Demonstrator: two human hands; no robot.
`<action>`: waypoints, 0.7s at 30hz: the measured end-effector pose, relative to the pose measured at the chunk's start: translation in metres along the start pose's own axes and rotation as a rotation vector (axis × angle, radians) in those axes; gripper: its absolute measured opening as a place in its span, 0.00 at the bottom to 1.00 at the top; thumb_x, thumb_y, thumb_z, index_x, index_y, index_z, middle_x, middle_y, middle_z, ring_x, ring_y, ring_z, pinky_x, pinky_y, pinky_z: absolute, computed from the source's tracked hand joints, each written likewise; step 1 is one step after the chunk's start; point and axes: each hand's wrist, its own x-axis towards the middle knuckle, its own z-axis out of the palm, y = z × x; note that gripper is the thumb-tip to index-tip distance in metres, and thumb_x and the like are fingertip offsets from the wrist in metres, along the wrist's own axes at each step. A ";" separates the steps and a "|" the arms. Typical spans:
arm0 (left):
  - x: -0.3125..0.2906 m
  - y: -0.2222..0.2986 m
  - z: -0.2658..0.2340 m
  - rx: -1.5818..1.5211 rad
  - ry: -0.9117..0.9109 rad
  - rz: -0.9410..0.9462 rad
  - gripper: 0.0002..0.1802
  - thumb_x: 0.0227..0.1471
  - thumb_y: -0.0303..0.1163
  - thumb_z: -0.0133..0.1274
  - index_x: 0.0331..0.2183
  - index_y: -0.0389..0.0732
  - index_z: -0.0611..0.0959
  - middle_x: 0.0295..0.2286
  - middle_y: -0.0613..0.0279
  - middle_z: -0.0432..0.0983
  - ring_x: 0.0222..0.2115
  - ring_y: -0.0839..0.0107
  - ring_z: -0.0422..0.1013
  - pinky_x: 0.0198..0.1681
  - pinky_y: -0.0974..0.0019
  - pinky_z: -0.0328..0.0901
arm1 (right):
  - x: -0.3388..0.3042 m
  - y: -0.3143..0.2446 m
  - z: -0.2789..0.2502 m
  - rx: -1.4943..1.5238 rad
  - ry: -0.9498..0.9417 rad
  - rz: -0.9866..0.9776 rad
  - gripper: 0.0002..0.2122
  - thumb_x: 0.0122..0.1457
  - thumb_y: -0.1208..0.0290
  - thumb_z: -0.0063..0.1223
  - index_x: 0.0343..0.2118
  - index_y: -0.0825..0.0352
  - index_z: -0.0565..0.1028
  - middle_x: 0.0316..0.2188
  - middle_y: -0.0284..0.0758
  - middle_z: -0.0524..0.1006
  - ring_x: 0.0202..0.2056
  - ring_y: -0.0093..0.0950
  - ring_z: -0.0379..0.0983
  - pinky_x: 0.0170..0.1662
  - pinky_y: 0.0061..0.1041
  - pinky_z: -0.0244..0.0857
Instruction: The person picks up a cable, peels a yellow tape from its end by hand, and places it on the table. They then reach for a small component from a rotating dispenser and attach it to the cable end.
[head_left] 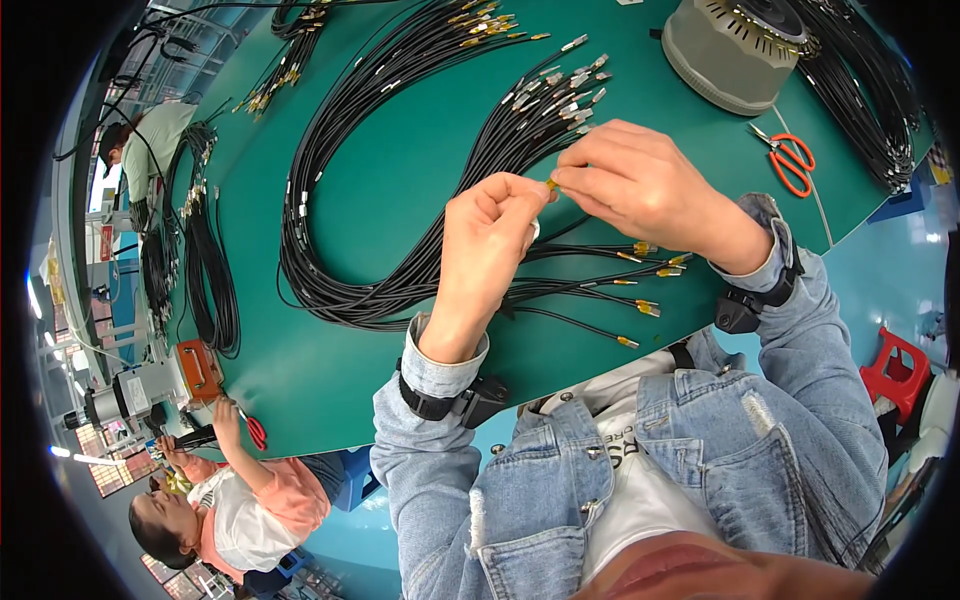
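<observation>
The left hand point(490, 240) and the right hand point(640, 180) meet above the green table point(400, 180). Both pinch the same tiny yellow tip point(552, 185) on the end of 1 thin black cable, with the fingertips of both hands pressed close around it. The tip is so small that I cannot tell for sure whether it is being pushed on or only held.

Just under the hands, a few cable ends with yellow tips point(650, 272) fan out near the table edge. These look finished. Farther up the table lies a bunch of cable ends with bare silver tips point(565, 95). These look like they are waiting for their turn, so I think a lot of the work is left.

The cables loop in a big black bundle point(330, 260) across the table. Orange scissors point(793, 160) lie to the right, near a round grey machine point(735, 50). Another person point(230, 500) sits at the lower left with red scissors.
</observation>
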 end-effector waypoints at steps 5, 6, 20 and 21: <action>0.004 -0.007 0.004 -0.004 0.024 -0.008 0.05 0.47 0.25 0.49 0.23 0.34 0.75 0.12 0.76 0.62 0.12 0.88 0.53 0.13 0.81 0.46 | -0.004 -0.001 0.002 -0.101 -0.108 -0.010 0.08 0.36 0.80 0.57 0.22 0.71 0.71 0.22 0.34 0.71 0.23 0.30 0.69 0.25 0.25 0.63; 0.005 -0.008 0.004 -0.007 0.029 -0.016 0.05 0.47 0.25 0.49 0.23 0.35 0.75 0.11 0.76 0.62 0.12 0.88 0.54 0.13 0.81 0.46 | -0.005 -0.001 0.002 -0.102 -0.108 -0.006 0.08 0.36 0.80 0.57 0.22 0.71 0.71 0.22 0.34 0.71 0.23 0.30 0.69 0.25 0.25 0.63; 0.008 -0.017 0.005 0.013 0.009 -0.014 0.06 0.48 0.27 0.50 0.24 0.35 0.75 0.11 0.75 0.63 0.11 0.88 0.54 0.13 0.81 0.46 | -0.012 0.008 0.009 -0.064 -0.051 0.014 0.07 0.37 0.79 0.57 0.18 0.69 0.69 0.19 0.33 0.69 0.21 0.29 0.67 0.24 0.25 0.62; 0.008 -0.017 0.005 0.019 0.011 -0.010 0.06 0.48 0.27 0.50 0.24 0.35 0.75 0.11 0.75 0.63 0.11 0.88 0.54 0.13 0.81 0.46 | -0.011 0.008 0.009 -0.051 -0.037 0.025 0.07 0.37 0.79 0.57 0.18 0.69 0.69 0.19 0.33 0.69 0.21 0.29 0.67 0.24 0.25 0.62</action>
